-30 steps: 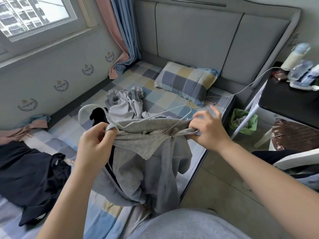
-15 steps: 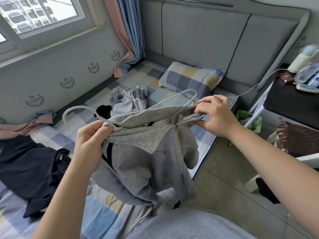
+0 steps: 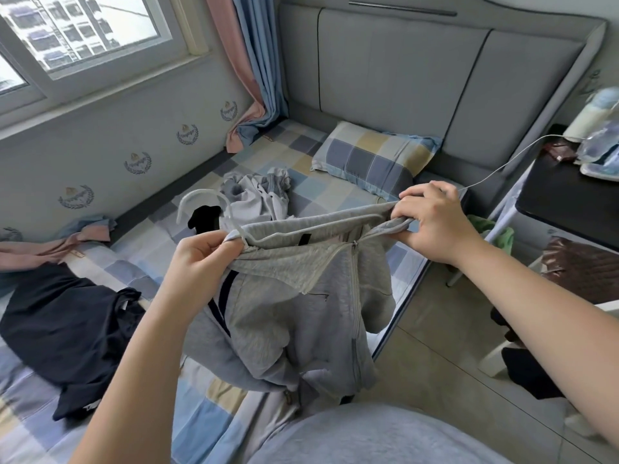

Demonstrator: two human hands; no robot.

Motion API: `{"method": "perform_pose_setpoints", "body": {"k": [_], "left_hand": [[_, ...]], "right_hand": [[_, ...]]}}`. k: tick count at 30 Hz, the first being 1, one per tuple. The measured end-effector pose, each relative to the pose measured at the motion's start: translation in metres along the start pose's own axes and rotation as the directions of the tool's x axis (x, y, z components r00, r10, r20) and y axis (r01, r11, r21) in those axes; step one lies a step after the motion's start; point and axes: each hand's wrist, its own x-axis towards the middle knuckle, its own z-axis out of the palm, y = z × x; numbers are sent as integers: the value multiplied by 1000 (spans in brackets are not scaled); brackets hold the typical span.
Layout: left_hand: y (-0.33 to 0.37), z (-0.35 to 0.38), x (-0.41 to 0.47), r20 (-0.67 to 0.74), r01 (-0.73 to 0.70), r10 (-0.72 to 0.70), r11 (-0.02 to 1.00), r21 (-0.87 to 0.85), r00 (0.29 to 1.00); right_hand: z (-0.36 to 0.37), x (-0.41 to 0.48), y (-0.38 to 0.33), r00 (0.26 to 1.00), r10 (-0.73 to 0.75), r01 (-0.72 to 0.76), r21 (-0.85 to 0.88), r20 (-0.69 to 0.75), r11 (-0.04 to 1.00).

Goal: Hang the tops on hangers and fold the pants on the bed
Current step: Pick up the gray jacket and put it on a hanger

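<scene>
Grey hoodie (image 3: pixel 301 316) held above the bed's (image 3: pixel 328 192) near edge, hanger (image 3: pixel 231 217) threaded inside. Left hand (image 3: pixel 201 259) fingers pinch shoulder and hanger; right hand (image 3: pixel 432 226) fingers clamp the other shoulder. Risk: fabric slips off the thin hanger arm if either grip loosens.

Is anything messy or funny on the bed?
Yes. A dark garment lies crumpled on the left of the bed, and a pale garment is bunched up near the pillow. Neither is folded or hung.

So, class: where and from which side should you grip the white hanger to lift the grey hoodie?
Grip the white hanger by its hook, from the upper left: it curves bare beyond the grey hoodie, whose shoulders hide most of the arms.
</scene>
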Motion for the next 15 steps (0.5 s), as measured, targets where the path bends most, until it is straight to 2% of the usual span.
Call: {"method": "perform_pose_setpoints", "body": {"k": [4, 7, 9, 13, 15], "left_hand": [[-11, 6, 5, 18, 54, -59, 976, 209, 998], [-14, 21, 9, 28, 61, -76, 933, 354, 997], [-10, 35, 13, 50, 38, -62, 923, 384, 997], [5, 66, 22, 112, -93, 46, 885, 456, 993], [5, 73, 24, 108, -107, 61, 857, 504, 992]], "right_hand": [[-5, -1, -6, 999, -27, 28, -11, 47, 1000], [-17, 6, -20, 987, -53, 33, 129, 153, 991], [-21, 12, -41, 980, -84, 49, 186, 180, 981], [-20, 21, -88, 955, -165, 95, 276, 245, 957], [-25, 25, -95, 957, -159, 73, 328, 244, 942]]}}
